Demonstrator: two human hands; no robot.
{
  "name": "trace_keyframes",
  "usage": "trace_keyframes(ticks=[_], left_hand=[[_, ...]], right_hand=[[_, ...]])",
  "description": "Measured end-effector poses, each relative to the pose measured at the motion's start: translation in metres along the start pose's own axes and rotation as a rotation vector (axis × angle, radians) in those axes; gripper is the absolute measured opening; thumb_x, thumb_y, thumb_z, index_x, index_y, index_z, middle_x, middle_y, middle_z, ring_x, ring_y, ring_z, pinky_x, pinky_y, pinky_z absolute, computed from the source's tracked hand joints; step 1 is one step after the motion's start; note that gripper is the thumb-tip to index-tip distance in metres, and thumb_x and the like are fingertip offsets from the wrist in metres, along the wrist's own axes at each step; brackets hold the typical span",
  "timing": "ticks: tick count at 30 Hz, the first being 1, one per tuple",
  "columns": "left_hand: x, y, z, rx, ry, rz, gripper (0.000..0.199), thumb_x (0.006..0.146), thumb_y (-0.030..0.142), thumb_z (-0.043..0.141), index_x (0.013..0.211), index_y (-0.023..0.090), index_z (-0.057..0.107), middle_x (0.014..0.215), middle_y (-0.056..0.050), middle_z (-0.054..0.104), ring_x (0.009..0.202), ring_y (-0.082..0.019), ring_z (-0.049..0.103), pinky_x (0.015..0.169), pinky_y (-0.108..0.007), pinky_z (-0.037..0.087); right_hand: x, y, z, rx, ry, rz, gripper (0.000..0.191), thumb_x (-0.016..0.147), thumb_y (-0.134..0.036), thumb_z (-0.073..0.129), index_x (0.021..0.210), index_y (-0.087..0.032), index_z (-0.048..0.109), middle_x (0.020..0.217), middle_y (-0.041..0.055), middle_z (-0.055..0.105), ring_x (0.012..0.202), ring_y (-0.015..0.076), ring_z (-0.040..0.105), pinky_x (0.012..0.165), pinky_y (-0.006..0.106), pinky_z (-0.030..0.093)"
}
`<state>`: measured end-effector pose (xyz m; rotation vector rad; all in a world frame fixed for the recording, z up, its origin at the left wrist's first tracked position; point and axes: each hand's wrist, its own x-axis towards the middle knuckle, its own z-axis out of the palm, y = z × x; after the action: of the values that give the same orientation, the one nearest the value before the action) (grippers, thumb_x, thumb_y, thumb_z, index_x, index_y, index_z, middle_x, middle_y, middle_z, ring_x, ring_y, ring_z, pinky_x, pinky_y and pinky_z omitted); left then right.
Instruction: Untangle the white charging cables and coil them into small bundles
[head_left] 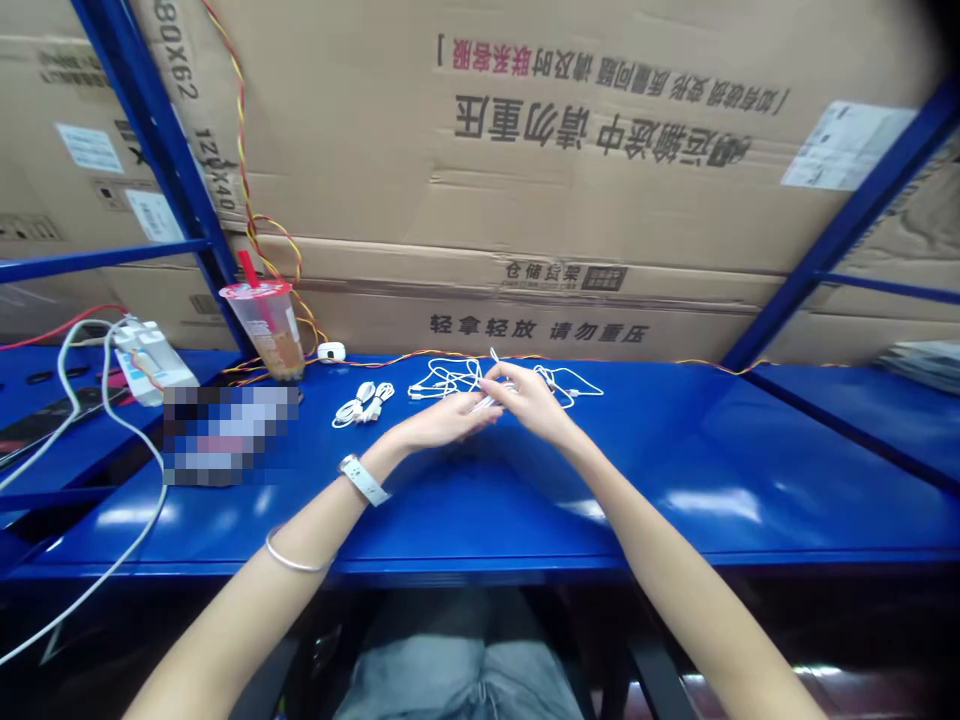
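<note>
My left hand (448, 420) and my right hand (531, 402) meet above the blue shelf (480, 500). Both are closed on a white cable (487, 403), with a short piece of it sticking up above the fingers. Parts of the held cable are hidden by the hands. Just behind them lie loose, tangled white cables (450, 376), with more loops showing to the right. Left of my hands rest small coiled white cables (364, 404) with plugs.
A drink cup (266, 325) with a red straw stands at the back left, near a small white case (331, 351). A blurred-out flat object (229, 435) and a white power strip (150, 360) lie farther left. Cardboard (480, 200) backs the shelf; yellow-red wires (420, 353) run along it.
</note>
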<state>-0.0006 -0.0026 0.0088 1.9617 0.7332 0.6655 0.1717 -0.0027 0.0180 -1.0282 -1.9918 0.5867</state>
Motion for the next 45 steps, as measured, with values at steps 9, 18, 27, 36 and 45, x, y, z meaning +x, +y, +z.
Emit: trace_keyframes(ticks=[9,18,27,36,45], left_hand=[[-0.001,-0.002,-0.003,0.129,-0.041,0.015,0.026,0.086,0.041,0.050,0.077,0.018,0.060,0.068,-0.002,0.052,0.063,-0.016,0.046,0.061,-0.028,0.039],[0.010,-0.009,-0.027,-0.401,0.496,0.010,0.016,0.088,0.030,0.049,0.078,0.017,0.047,0.062,0.004,0.040,0.047,-0.006,0.031,0.044,-0.018,0.026],[0.007,-0.010,-0.042,-0.625,0.683,-0.153,0.014,0.084,0.017,0.050,0.071,0.015,0.044,0.061,0.004,0.047,0.044,-0.004,0.040,0.044,-0.018,0.039],[0.007,-0.014,-0.047,-0.658,0.737,-0.164,0.014,0.080,0.012,0.048,0.071,0.017,0.039,0.057,0.007,0.038,0.039,-0.001,0.026,0.037,-0.014,0.018],[0.003,-0.013,-0.007,-0.599,0.034,-0.256,0.024,0.080,0.035,0.061,0.080,0.015,0.047,0.069,0.004,0.042,0.049,-0.002,0.031,0.042,-0.014,0.021]], right_hand=[[0.002,0.005,0.001,-0.160,0.111,-0.037,0.020,0.084,-0.038,0.057,0.079,-0.019,0.056,0.075,0.0015,0.063,0.073,0.0167,0.058,0.070,0.027,0.040],[-0.003,0.004,-0.012,0.047,-0.330,0.041,0.035,0.075,-0.049,0.066,0.089,-0.017,0.059,0.072,0.0001,0.060,0.066,0.0129,0.054,0.061,0.024,0.041],[-0.014,-0.009,0.013,-0.203,-0.782,0.026,0.014,0.076,-0.028,0.065,0.072,-0.015,0.067,0.066,0.0012,0.065,0.059,0.0114,0.057,0.055,0.021,0.040],[-0.007,-0.011,-0.008,-0.016,-0.430,0.015,0.020,0.084,-0.034,0.055,0.080,-0.016,0.061,0.064,0.0012,0.063,0.060,0.0140,0.058,0.058,0.025,0.042],[-0.002,0.011,0.010,-0.210,0.120,0.009,0.017,0.086,-0.034,0.053,0.078,-0.019,0.057,0.061,0.0021,0.062,0.057,0.0172,0.058,0.063,0.030,0.041]])
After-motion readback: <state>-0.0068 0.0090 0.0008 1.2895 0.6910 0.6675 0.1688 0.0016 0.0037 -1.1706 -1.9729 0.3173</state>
